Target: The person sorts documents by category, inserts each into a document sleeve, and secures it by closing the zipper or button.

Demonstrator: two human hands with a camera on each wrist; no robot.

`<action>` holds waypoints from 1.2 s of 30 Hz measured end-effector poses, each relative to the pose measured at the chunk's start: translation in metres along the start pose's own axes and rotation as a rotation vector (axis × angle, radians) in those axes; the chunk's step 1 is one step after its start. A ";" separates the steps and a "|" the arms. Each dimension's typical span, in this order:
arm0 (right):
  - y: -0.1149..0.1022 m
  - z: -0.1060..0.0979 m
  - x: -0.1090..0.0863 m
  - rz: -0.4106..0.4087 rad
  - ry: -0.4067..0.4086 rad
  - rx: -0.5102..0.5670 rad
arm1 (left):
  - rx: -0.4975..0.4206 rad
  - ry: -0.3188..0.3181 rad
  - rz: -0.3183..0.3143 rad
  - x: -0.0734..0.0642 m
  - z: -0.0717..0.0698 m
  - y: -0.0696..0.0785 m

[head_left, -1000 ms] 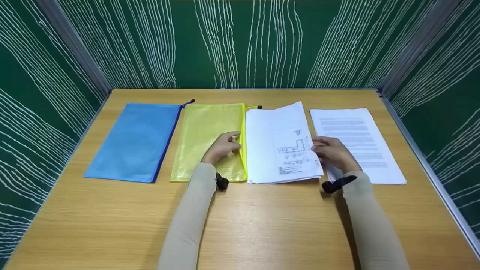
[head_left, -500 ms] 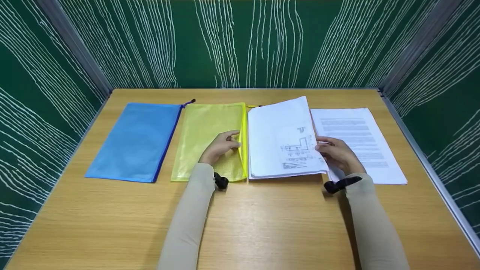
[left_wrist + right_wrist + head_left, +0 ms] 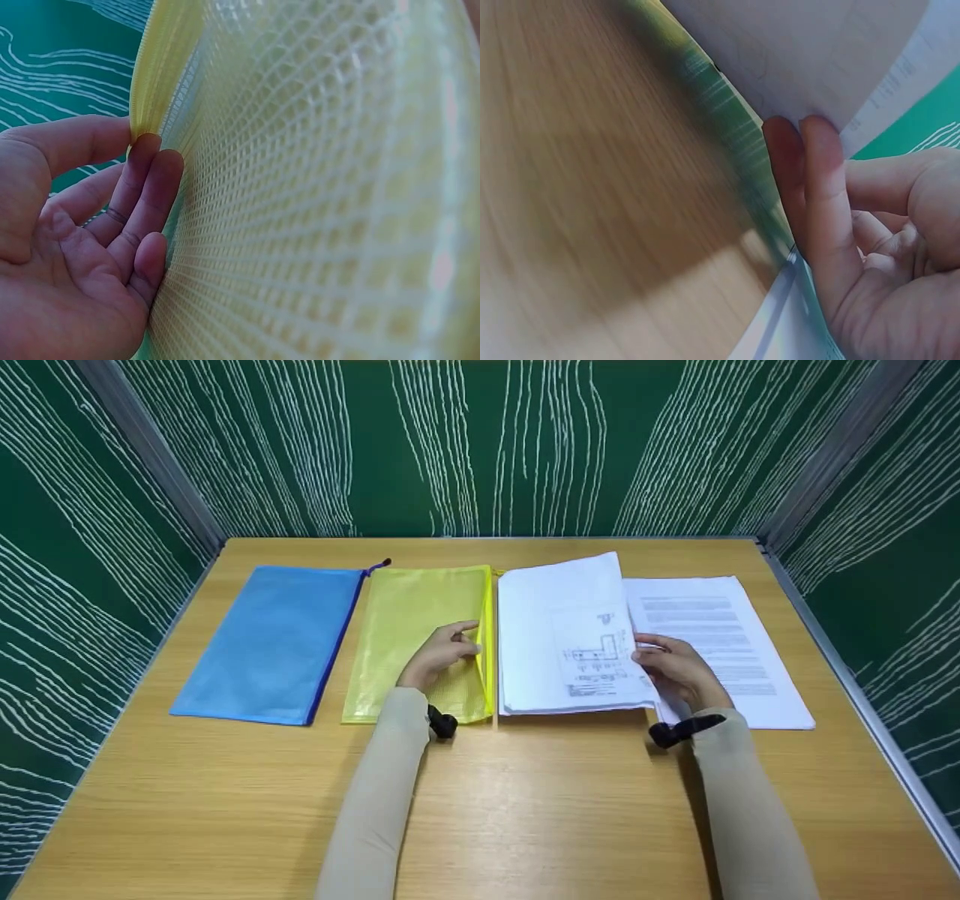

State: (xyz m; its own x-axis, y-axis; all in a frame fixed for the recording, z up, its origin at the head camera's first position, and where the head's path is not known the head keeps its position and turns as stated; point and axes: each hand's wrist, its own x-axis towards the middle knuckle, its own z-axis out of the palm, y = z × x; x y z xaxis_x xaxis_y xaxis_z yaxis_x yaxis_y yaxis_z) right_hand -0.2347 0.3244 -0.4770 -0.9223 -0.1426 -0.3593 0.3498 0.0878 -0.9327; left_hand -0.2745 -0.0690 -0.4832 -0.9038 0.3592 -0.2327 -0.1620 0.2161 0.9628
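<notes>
In the head view, my left hand [image 3: 437, 655] pinches the zipped edge of a yellow mesh zip pouch [image 3: 420, 592]. The left wrist view shows thumb and fingertips on the yellow zip edge [image 3: 161, 71], pulled away from the mesh side. Just right of the pouch, a stack of paper [image 3: 551, 607] with a printed line drawing is tilted, its right side raised off the table. My right hand [image 3: 681, 666] pinches that raised side between thumb and fingers. From underneath, the right wrist view shows the fingertips against the paper [image 3: 810, 52].
A blue zip pouch [image 3: 262, 645] lies flat at the left. At the right, partly under my right hand, lies another stack of printed paper [image 3: 697, 600]. Green panels [image 3: 390, 450] with white wavy lines stand around the wooden table [image 3: 525, 810].
The paper stack has shifted slightly right and away from me, and its right side is lifted higher. My right hand moved a little right with it. My left hand has hardly moved.
</notes>
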 end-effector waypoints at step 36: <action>-0.001 0.004 0.004 0.029 -0.002 0.095 | -0.048 0.002 -0.022 0.000 0.005 0.000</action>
State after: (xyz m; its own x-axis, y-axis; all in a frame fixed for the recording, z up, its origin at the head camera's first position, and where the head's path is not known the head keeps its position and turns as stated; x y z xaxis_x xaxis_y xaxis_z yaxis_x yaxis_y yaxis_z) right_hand -0.2378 0.3197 -0.4774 -0.9113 -0.1432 -0.3859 0.3903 -0.0022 -0.9207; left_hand -0.2722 -0.0644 -0.4835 -0.9006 0.3527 -0.2539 -0.2010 0.1800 0.9629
